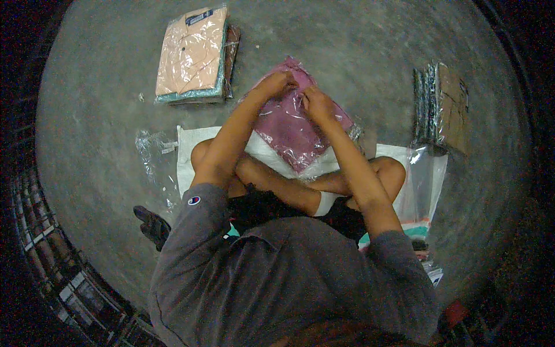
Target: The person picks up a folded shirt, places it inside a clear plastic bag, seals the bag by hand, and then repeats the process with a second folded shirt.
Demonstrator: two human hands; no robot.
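A folded mauve garment [291, 130], seemingly a shirt, lies slanted before me in a transparent plastic bag. Its lower corner points at my crossed legs. My left hand [281, 84] has its fingers curled onto the upper part of the bagged garment. Just to the right, my right hand [319, 104] pinches at the same upper part, with the fingertips of both hands close together. What lies directly beneath the fingers is hidden. Under the garment's lower end a white woven sheet [190, 147] spreads over the floor.
Bagged folded shirts [190, 56], peach on top, are stacked at upper left. Another row of bagged garments [448, 108] stands at right. Empty transparent bags [418, 186] lie on the sheet's right side. Plastic scraps [149, 149] and a dark sandal [151, 227] are on the concrete floor at left.
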